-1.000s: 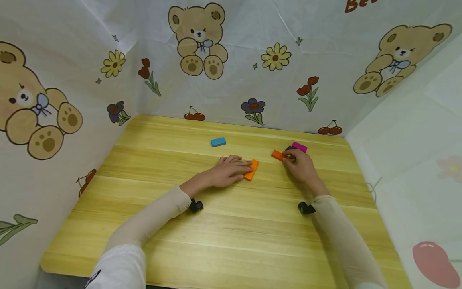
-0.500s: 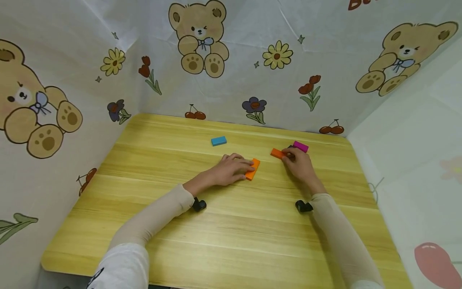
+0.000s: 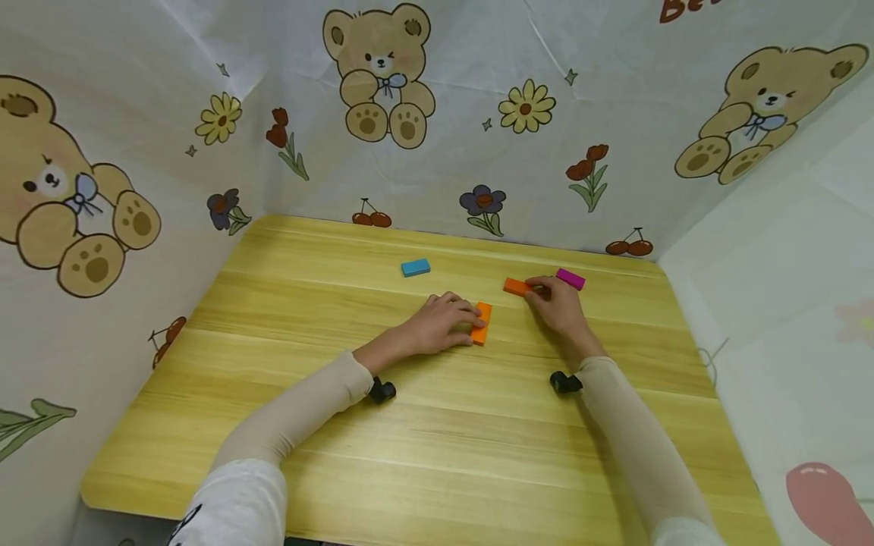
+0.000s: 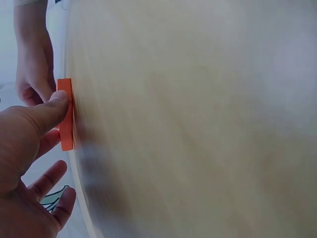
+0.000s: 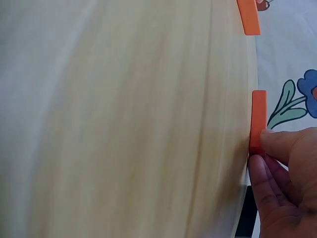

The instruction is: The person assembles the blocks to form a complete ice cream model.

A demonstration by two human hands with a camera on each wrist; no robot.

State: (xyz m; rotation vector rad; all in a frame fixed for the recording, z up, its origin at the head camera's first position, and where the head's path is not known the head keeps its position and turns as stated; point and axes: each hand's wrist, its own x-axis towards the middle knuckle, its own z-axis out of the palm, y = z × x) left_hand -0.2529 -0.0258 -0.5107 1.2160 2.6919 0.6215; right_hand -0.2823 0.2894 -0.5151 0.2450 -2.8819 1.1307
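Note:
My left hand pinches an orange block lying flat near the middle of the table. In the left wrist view the thumb presses this orange block on one side, and a finger shows behind it. To the right, my right hand pinches one end of a darker orange block. The right wrist view shows thumb and fingertips at the lower end of that darker orange block. Just beyond the right hand lies a magenta block. A black block sits near the fingers, mostly hidden by the hand in the head view.
A blue block lies at the back of the wooden table, left of both hands. Cloth walls printed with bears and flowers stand along the back and sides. A black device sticks out at the right wrist.
My right hand has drawn the darker orange block slightly left, away from the magenta block. Under my left hand the orange block has turned a little and shifted slightly right.

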